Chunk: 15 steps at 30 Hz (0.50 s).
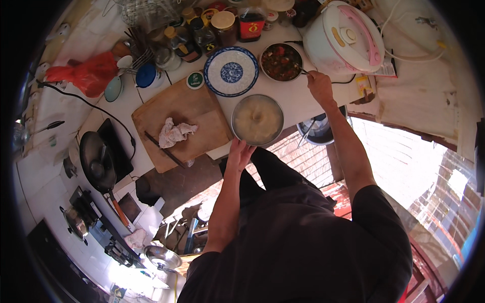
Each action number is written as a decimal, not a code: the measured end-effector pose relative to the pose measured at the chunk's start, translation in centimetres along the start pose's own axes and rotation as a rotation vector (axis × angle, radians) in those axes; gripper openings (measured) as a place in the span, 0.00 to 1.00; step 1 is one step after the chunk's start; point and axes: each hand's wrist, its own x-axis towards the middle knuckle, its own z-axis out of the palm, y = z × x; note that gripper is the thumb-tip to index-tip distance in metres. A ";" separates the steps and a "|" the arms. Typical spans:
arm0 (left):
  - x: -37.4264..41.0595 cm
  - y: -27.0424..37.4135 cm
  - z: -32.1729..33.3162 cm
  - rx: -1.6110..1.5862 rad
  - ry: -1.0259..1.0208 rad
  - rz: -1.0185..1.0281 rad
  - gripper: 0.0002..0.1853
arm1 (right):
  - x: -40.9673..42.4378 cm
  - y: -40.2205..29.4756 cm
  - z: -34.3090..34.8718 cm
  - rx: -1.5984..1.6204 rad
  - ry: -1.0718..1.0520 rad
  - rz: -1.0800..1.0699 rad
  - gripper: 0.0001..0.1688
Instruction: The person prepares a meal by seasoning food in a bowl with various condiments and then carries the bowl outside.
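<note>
My left hand (240,153) grips the near side of a round metal bowl (282,125) that holds a pale beige, cloudy mixture (257,117). That bowl sits at the counter's front edge, its near rim reaching past it. With my right hand (320,89) I hold the thin handle of a utensil (304,71), likely a spoon. Its far end goes into a second bowl (301,57) of chopped red and dark food in liquid (281,62), which hides its tip. A white plate with blue patterns (244,77) stands between this bowl and the wooden cutting board (201,138).
On the board lie flour-coated pieces (174,132), perhaps meat, and dark chopsticks (163,148). A pink-and-white rice cooker (341,38) stands at the back right. Sauce bottles and jars (223,24) line the back. At left are a wok (96,163) and a black cable (94,106).
</note>
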 end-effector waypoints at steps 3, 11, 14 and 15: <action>0.6 -0.1 -0.1 -0.004 0.013 0.026 0.30 | 0.1 -0.2 0.1 0.126 -0.049 0.074 0.10; 0.9 -0.8 0.8 0.028 0.072 0.014 0.30 | -0.6 -0.2 -0.2 0.521 -0.243 0.471 0.12; 0.5 -0.5 1.1 0.061 0.129 -0.004 0.29 | -0.4 0.3 0.3 0.687 -0.291 0.555 0.10; 0.4 -0.3 1.2 0.065 0.136 -0.011 0.29 | -0.3 0.4 0.6 0.742 -0.297 0.558 0.10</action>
